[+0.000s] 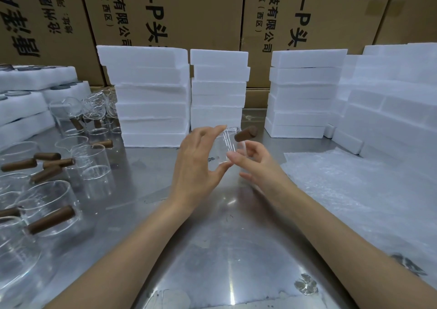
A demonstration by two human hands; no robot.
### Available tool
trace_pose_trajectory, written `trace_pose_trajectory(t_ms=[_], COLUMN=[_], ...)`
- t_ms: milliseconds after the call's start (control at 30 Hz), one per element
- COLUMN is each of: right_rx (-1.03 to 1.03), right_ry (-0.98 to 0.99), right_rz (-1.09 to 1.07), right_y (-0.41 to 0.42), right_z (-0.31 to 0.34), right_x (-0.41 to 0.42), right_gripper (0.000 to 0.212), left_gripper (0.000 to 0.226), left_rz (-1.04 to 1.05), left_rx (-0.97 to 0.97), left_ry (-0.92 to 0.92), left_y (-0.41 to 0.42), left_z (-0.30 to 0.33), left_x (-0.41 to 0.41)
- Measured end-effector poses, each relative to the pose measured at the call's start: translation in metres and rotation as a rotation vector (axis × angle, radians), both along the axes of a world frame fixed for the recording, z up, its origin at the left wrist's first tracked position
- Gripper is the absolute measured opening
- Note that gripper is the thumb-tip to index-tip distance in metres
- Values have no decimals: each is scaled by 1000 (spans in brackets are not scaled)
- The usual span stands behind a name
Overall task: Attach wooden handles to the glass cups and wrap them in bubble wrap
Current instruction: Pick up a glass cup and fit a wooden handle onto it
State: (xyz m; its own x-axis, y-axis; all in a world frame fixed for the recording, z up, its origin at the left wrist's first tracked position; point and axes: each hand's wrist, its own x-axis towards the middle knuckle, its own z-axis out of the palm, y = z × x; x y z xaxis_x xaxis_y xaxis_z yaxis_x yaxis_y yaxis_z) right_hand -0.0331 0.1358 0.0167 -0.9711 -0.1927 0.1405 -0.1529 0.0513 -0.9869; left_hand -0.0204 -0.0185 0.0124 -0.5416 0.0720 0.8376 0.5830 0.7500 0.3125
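A clear glass cup [227, 144] is held in the air above the middle of the metal table [212, 237]. A dark wooden handle [246, 133] sticks out from its upper right side. My left hand [196, 162] grips the cup from the left, fingertips on its rim and thumb at its base. My right hand [255, 161] touches the cup from the right, fingers curled just below the handle. A sheet of bubble wrap [354, 190] lies flat on the table to the right.
Several glass cups [92, 164], some with wooden handles [50, 219], and loose handles [47, 164] crowd the table's left side. Stacks of white foam blocks [151, 96] stand at the back and right [390, 100]. Cardboard boxes [189, 8] form a wall behind.
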Motion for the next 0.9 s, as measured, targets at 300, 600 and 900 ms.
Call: trace_pose_trajectory(t_ms=[300,600,900], right_rx=[-239,-180,-82], right_ry=[-145,-157,75], right_rz=[39,76,-264], right_y=[3,1,15], right_z=[-3,-3,4], right_x=[-11,-9,-17], right_gripper=[42,49,11], left_gripper=[96,57,39], left_rz=[-312,-493,-494], left_rx=[595,819,783], left_ry=[-591,-695,-682], left_y=[2,-7,-4], left_z=[-2,-4,-5], left_x=[-6,-15,-11])
